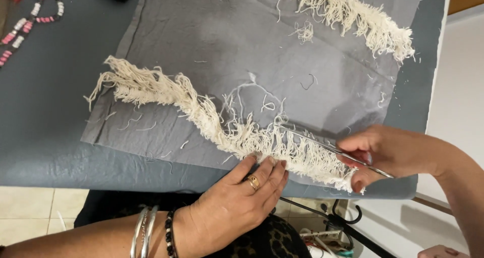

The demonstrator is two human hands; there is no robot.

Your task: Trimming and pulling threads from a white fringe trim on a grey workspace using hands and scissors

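Lay stretched across the grey cloth (212, 41) on the dark surface (45, 112): a cream fringe strip (212, 119), running from upper left down toward the near edge, likely spread flat so its loose threads stood free for trimming. Pressed flat on the strip's near end, left hand (237, 200), fingers together and extended, palm down, wrist bent in from below, apparently pinning the fringe taut. No closed grip there, only downward pressure. Closed around the handles of slim metal scissors (322, 147), right hand (390, 152), thumb and fingers curled, forearm coming in from the right; blades pointed left along the fringe tips, seemingly nearly together, though hard to tell. Scattered over the cloth, cut thread scraps (262, 104). Set apart at the top, a second fringe strip (353, 18); at far left, a pink and white bead string (30, 21).
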